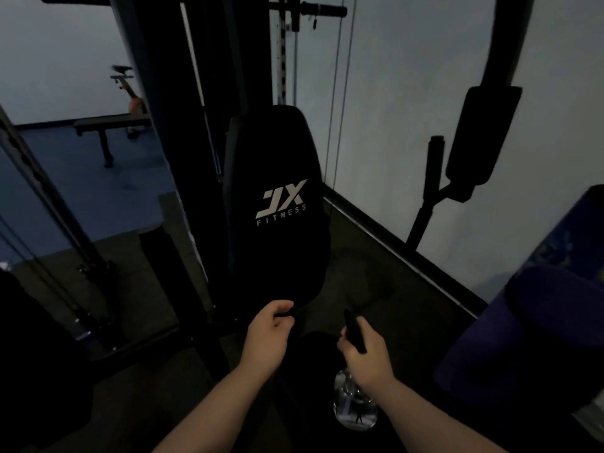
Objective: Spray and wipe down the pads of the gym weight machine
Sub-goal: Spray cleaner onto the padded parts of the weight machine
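The black back pad (pixel 277 191) of the weight machine stands upright in front of me, with a white "JX FITNESS" logo on it. My left hand (pixel 268 338) grips something dark at the pad's lower edge; it looks like a dark cloth, but the dim light hides what it is. My right hand (pixel 366 354) holds a clear spray bottle (pixel 354 407) by its black spray head, whose nozzle points up toward the pad. The seat pad below my hands is too dark to make out.
A black arm pad (pixel 480 135) on a bar hangs at the right by the pale wall. Cables and frame posts (pixel 58 230) run down at the left. A flat bench (pixel 108 125) stands far left on the blue floor. A purple shape (pixel 529 338) sits at right.
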`<state>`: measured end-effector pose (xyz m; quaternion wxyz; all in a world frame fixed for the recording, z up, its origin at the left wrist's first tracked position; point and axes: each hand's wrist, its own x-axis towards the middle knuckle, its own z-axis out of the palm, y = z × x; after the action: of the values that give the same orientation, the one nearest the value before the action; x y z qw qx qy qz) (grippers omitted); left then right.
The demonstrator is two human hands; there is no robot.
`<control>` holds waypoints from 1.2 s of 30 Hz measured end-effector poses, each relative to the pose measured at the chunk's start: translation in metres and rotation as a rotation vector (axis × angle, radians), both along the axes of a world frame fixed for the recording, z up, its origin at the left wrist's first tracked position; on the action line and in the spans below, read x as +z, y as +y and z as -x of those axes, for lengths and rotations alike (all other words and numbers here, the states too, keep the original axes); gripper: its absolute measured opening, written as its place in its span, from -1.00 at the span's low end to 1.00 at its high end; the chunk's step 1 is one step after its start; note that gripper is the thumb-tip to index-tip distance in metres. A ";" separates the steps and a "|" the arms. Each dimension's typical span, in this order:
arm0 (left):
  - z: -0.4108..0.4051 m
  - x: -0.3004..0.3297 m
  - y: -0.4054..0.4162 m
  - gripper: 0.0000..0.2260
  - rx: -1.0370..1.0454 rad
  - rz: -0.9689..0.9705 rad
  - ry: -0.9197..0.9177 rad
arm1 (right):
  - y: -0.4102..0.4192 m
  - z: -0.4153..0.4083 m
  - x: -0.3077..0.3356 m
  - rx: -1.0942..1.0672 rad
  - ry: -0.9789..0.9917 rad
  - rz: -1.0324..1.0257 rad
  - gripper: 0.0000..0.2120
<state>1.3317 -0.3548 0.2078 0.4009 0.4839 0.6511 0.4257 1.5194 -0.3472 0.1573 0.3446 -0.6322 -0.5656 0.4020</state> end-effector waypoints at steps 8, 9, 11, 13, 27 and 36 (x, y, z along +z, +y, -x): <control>-0.060 0.025 0.044 -0.75 -0.181 -0.082 0.022 | 0.008 -0.076 0.039 -0.288 0.009 -0.058 -0.90; -0.070 0.029 0.051 -0.75 -0.208 -0.086 0.015 | 0.011 -0.083 0.046 -0.309 -0.002 -0.079 -0.90; -0.089 0.037 0.062 -0.75 -0.260 -0.099 0.003 | 0.018 -0.092 0.061 -0.339 -0.038 -0.131 -0.89; -0.105 0.044 0.070 -0.75 -0.300 -0.131 0.012 | 0.024 -0.096 0.073 -0.360 -0.068 -0.166 -0.89; -0.130 0.056 0.091 -0.73 -0.367 -0.212 0.090 | 0.043 -0.095 0.091 -0.370 -0.095 -0.173 -0.92; -0.124 0.062 0.095 -0.72 -0.369 -0.236 0.073 | 0.051 -0.094 0.096 -0.379 -0.124 -0.231 -0.89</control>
<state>1.4558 -0.2594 0.2697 0.3886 0.6535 0.5114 0.4005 1.6132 -0.2965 0.2534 0.4487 -0.7068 -0.4993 0.2231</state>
